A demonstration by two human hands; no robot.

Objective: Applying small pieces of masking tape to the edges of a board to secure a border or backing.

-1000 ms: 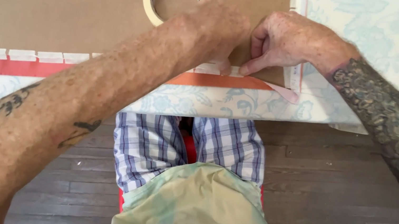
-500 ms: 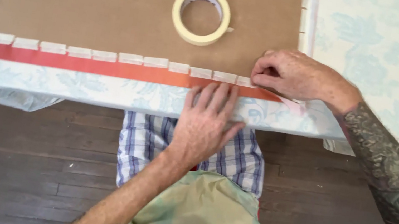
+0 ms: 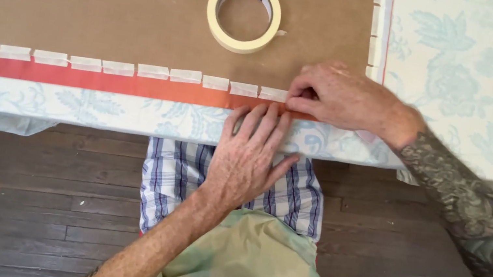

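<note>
Left hand flat, fingers spread, pressing orange strip on bench. Right hand pinches tape piece. Tape roll at 12 o'clock on brown board.

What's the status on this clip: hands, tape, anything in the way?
Left hand flat on red strip at board edge. Right hand pinching at last tape tab. Tape roll lies apart on board, nothing in the way.

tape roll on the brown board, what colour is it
Pale cream-yellow tape roll, seen clearly in the head view, lying flat on the brown board.
</note>
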